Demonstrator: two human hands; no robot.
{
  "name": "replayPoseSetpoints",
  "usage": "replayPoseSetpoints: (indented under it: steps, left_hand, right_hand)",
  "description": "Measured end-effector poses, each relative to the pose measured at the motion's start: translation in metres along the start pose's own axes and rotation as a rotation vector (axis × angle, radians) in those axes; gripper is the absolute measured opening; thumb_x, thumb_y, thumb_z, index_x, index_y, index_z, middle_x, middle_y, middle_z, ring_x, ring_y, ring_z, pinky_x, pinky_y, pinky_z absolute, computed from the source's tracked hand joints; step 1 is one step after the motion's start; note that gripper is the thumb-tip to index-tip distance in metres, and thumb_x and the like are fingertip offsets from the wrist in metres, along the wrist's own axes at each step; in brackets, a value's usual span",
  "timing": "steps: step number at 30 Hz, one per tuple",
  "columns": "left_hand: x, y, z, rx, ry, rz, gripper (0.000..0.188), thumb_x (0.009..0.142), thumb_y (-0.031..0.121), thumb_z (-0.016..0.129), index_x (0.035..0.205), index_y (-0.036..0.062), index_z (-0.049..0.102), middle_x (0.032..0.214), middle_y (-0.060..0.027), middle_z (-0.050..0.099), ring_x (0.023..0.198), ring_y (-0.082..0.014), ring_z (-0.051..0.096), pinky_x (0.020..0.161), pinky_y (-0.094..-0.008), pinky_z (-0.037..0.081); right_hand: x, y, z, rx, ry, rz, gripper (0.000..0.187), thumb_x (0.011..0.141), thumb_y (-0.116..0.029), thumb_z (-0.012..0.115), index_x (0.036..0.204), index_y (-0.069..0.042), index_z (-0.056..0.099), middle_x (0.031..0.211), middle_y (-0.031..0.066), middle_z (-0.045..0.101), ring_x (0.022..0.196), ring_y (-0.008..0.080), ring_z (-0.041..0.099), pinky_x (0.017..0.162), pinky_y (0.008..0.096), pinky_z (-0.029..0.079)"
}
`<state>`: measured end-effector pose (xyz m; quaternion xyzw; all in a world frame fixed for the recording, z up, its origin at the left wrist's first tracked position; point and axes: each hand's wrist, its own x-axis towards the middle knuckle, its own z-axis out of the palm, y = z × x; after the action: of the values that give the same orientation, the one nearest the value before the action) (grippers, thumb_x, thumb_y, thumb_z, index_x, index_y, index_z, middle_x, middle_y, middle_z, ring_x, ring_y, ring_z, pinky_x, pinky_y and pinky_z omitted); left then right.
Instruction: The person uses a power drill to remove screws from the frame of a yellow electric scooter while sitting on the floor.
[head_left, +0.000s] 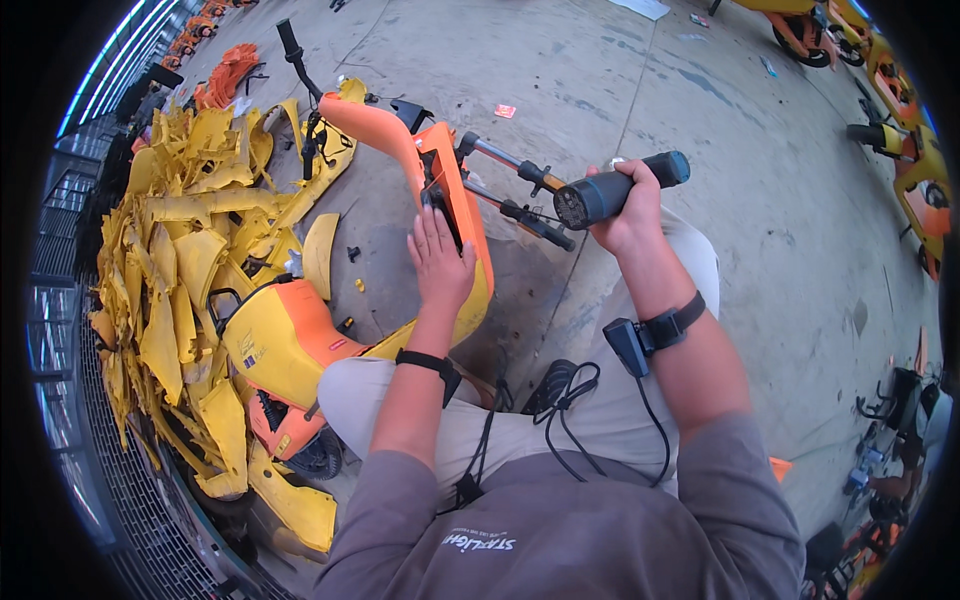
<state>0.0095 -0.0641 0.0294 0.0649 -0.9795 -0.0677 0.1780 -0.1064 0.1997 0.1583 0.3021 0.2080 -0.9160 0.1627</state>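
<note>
A yellow-and-orange electric scooter (380,130) lies tipped in front of me, its handlebar towards the far left and its front fork tubes (498,153) pointing right. My left hand (441,262) rests with fingers stretched out on the scooter's orange front panel, at the edge of a dark opening. Gripped in my right hand (632,222) is a dark cordless drill (597,200), held just right of the fork tubes. Its working tip cannot be made out. My fingers wrap around its body.
A large heap of broken yellow plastic panels (180,290) lies on the left, with an orange panel (230,75) behind it. More yellow scooters (920,190) stand along the right. Loose parts (890,410) lie at the lower right. Grey concrete floor (760,250) stretches around.
</note>
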Motion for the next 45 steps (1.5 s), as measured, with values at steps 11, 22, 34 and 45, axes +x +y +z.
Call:
replayPoseSetpoints:
  steps: [11, 22, 34, 45]
  left_hand:
    - [0.010, -0.004, -0.115, -0.366, -0.099, -0.053, 0.036, 0.096, 0.013, 0.048, 0.128, 0.0008, 0.061, 0.121, -0.0205, 0.065, 0.122, -0.0357, 0.057, 0.105, -0.0469, 0.041]
    - [-0.024, -0.025, -0.130, -0.385, -0.662, -0.391, 0.047, 0.095, 0.027, 0.053, 0.136, 0.0033, 0.055, 0.117, -0.0212, 0.068, 0.109, -0.0328, 0.065, 0.095, -0.0387, 0.050]
    - [-0.011, -0.044, -0.082, -0.205, -0.583, -0.360, 0.054, 0.095, 0.030, 0.054, 0.145, 0.0095, 0.047, 0.126, -0.0240, 0.062, 0.119, -0.0404, 0.057, 0.104, -0.0451, 0.045]
    - [0.020, -0.034, -0.070, -0.135, -0.400, -0.220, 0.078, 0.086, 0.004, 0.051, 0.157, 0.0273, 0.030, 0.128, -0.0251, 0.054, 0.122, -0.0410, 0.051, 0.107, -0.0469, 0.041]
  right_hand:
    - [-0.001, 0.003, 0.007, -0.137, 0.074, 0.086, 0.036, 0.080, -0.019, 0.062, 0.106, -0.004, 0.043, 0.091, 0.0150, 0.062, 0.081, 0.0274, 0.064, 0.078, 0.0443, 0.057]
    - [0.030, 0.069, -0.057, -1.274, -0.076, 0.174, 0.022, 0.069, -0.011, 0.070, 0.087, 0.000, 0.062, 0.073, 0.0092, 0.057, 0.062, 0.0231, 0.059, 0.058, 0.0363, 0.052]
    - [0.026, 0.186, -0.216, -1.342, 0.340, 0.474, 0.035, 0.063, -0.016, 0.072, 0.094, -0.002, 0.069, 0.087, 0.0185, 0.064, 0.071, 0.0308, 0.062, 0.061, 0.0422, 0.050]
    - [0.037, 0.148, -0.225, -1.484, 0.197, 0.288, 0.042, 0.064, -0.012, 0.071, 0.101, 0.005, 0.065, 0.096, 0.0196, 0.064, 0.076, 0.0304, 0.063, 0.061, 0.0424, 0.050]
